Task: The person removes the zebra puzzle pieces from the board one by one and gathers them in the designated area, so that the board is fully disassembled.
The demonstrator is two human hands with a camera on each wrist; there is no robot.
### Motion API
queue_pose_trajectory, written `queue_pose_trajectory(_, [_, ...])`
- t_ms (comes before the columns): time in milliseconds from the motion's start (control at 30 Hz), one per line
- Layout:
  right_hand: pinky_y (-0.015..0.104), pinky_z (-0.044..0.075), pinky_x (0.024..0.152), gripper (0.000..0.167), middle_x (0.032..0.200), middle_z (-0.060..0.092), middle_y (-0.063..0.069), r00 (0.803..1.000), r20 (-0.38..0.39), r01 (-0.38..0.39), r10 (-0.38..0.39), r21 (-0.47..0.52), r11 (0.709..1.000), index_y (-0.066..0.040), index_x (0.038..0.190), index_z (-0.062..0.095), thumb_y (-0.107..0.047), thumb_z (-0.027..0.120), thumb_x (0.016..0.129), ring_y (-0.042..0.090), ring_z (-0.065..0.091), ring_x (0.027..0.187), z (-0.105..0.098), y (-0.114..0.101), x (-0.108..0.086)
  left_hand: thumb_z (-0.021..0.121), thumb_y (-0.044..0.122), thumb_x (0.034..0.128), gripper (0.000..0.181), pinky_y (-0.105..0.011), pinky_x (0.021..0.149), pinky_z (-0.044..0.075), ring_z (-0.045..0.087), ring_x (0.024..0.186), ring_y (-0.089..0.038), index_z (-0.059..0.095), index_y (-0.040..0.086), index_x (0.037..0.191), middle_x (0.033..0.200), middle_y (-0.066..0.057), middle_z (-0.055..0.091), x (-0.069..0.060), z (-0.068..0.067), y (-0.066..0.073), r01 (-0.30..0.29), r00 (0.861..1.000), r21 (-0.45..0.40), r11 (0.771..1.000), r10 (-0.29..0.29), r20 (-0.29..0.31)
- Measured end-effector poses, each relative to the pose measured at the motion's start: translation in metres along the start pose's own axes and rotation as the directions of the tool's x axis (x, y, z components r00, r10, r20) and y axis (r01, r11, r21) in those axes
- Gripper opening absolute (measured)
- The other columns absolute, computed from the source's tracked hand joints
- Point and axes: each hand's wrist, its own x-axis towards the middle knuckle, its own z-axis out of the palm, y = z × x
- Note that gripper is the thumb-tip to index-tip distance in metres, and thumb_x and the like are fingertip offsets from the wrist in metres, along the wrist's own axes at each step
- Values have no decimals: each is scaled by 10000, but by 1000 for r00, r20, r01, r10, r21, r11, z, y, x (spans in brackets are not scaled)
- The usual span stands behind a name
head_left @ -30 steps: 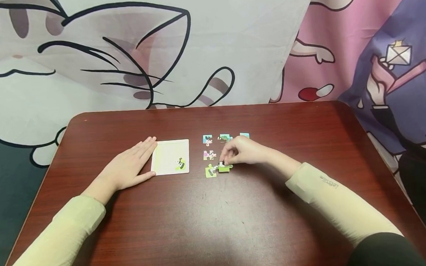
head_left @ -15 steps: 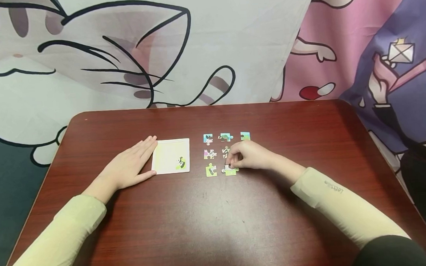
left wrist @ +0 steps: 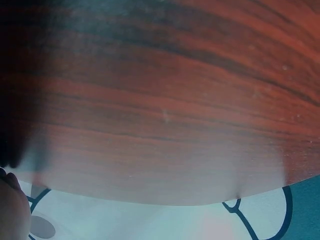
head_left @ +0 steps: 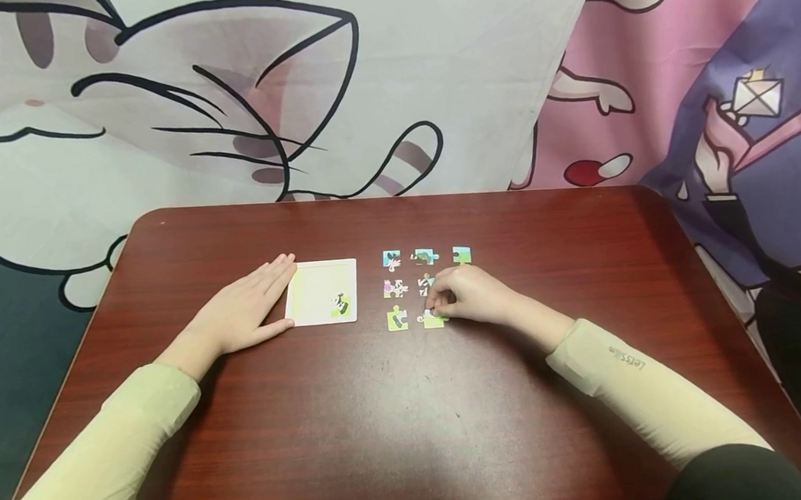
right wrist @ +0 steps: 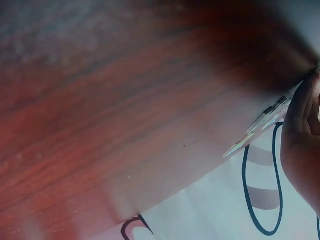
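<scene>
In the head view my left hand (head_left: 242,312) lies flat with straight fingers, its thumb tip and fingertips at the left edge of a white square puzzle tray (head_left: 310,290). A green panda puzzle piece (head_left: 340,305) sits in the tray's lower right corner. My right hand (head_left: 472,293) is curled over a green puzzle piece (head_left: 434,321) in the front row, thumb and fingertips pinching its upper part. Behind those fingers, a middle-row puzzle piece (head_left: 425,284) is partly covered. In the right wrist view, my right hand (right wrist: 302,140) shows at the right edge.
More loose puzzle pieces lie in rows: a blue one (head_left: 391,260), a green-blue one (head_left: 425,257), a far right one (head_left: 461,255), a pink one (head_left: 394,288) and a front left one (head_left: 397,319). They rest on the brown table (head_left: 300,417), before a cartoon cloth (head_left: 486,69).
My right hand has shifted slightly right with the front-row piece, which now lies apart from its left neighbour. The middle-row piece has come into view. My left hand has stayed still.
</scene>
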Motion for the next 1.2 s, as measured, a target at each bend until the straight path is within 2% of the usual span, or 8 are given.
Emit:
queue_pose_trajectory(333, [212,585,726,56,862,740,-29,1000,-11,-6,6,14,1000,-116,920,806,-69,806,891,62,683,771,-1,0,-1,643,466,1016,911,-494,1335,284,292,1618,-401,252,-57,1652,1744,-234,259,1,-1,1,12,1000,0,1000,-12,21])
queue_pose_trajectory(567, [229,605,736,74,880,755,-13,998,-55,15,-13,41,999,-97,946,809,-58,818,884,81,712,780,-10,-6,5,637,477,1019,914,-466,1350,258,281,1623,-396,249,-52,1656,1746,-229,256,1,-2,1,16,1000,4,1000,-16,25])
queue_pose_trajectory(833, [244,617,776,55,900,776,-12,999,-44,8,-3,100,995,-93,963,802,-65,808,915,82,714,798,-17,-16,23,637,469,1021,903,-470,1347,264,291,1619,-396,258,-54,1652,1743,-233,262,1,-4,3,20,999,2,1000,-20,27])
queue_pose_trajectory(1200, [196,616,810,72,967,772,29,999,-34,12,-8,136,991,-74,990,804,-43,768,935,124,738,854,-10,-33,57,636,467,1019,904,-507,1326,297,293,1619,-394,257,-55,1652,1742,-235,262,1,-4,3,23,999,6,1000,-24,27])
